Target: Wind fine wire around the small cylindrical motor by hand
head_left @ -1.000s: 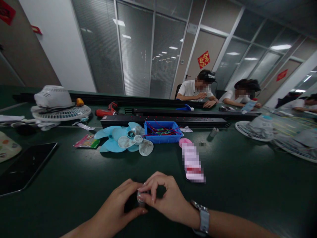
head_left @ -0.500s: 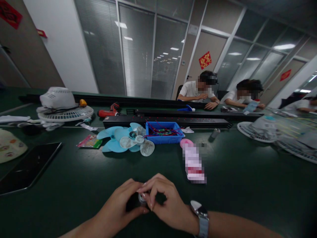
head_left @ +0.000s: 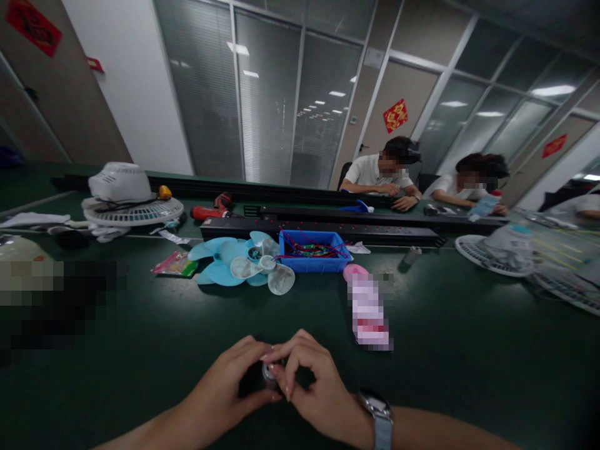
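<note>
Near the front edge of the green table, my left hand (head_left: pixel 237 379) curves its thumb and fingers around a small silver metal cylinder (head_left: pixel 269 375). Its round end shows between the hands, while most of its body is covered by fingers. My right hand (head_left: pixel 313 378), with a watch (head_left: pixel 376 407) on the wrist, is closed in a pinch at the cylinder's upper end. The fingertips of both hands meet there, so I cannot tell whether anything else is pinched. Farther off stand blue fan blades (head_left: pixel 220 256) and a blue bin (head_left: pixel 312 262) of wired parts.
A pink-and-white blurred object (head_left: pixel 370 312) lies beyond my right hand. Another silver cylinder (head_left: pixel 411 255) stands farther right. Fan housings (head_left: pixel 119 187), a red drill (head_left: pixel 213 209) and black metal rails (head_left: pixel 328 231) line the back. Two people (head_left: pixel 379 178) sit across the table.
The view has swung slightly left, so the background sits farther right. Both hands keep nearly the same hold on the cylinder.
</note>
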Demonstrator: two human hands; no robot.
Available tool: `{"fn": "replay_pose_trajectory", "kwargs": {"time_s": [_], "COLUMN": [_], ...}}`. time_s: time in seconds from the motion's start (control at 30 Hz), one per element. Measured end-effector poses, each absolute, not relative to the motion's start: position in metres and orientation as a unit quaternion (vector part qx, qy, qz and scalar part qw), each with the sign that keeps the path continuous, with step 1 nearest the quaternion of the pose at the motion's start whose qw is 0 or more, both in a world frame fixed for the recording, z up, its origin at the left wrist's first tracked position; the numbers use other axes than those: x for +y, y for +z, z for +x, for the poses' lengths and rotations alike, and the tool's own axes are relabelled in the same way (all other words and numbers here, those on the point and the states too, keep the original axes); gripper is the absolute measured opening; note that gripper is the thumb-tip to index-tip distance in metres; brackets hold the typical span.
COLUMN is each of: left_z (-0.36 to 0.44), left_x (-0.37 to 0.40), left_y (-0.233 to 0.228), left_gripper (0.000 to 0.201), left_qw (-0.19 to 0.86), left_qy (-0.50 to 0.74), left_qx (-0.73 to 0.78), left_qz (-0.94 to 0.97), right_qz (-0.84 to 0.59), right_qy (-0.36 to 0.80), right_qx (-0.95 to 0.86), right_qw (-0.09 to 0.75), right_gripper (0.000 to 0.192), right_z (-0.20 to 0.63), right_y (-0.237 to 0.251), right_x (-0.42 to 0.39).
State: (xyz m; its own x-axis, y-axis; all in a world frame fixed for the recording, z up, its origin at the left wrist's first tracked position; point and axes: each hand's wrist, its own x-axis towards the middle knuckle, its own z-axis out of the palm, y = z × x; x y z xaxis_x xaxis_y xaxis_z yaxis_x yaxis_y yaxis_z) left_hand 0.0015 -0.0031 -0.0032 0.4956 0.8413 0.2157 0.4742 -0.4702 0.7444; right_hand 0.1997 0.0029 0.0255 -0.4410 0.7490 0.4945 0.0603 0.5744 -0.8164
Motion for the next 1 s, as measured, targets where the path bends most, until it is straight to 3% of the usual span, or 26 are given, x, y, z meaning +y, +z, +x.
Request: {"fn": "replay_pose_trajectory", "kwargs": {"time_s": [0.5, 0.7, 1.0], "left_z": [0.007, 0.020, 0.028], "left_x": [-0.008, -0.052, -0.105], "left_y": [0.012, 0.014, 0.001], "left_gripper": [0.023, 0.022, 0.037], "left_qw": [0.294, 0.321, 0.306], "left_qy": [0.282, 0.313, 0.358], "left_qx": [0.452, 0.454, 0.472], "left_qz": [0.794, 0.770, 0.745], "right_qz": [-0.292, -0.304, -0.327], "right_qy": [0.374, 0.371, 0.368], "right_qx": [-0.748, -0.746, -0.704], "right_qw": [0.463, 0.462, 0.512], "right_gripper": [0.027, 0.028, 0.029], "right_z": [0.196, 0.203, 0.203], "right_y": [0.029, 0.034, 0.032], "right_x": [0.001, -0.043, -0.099]}}
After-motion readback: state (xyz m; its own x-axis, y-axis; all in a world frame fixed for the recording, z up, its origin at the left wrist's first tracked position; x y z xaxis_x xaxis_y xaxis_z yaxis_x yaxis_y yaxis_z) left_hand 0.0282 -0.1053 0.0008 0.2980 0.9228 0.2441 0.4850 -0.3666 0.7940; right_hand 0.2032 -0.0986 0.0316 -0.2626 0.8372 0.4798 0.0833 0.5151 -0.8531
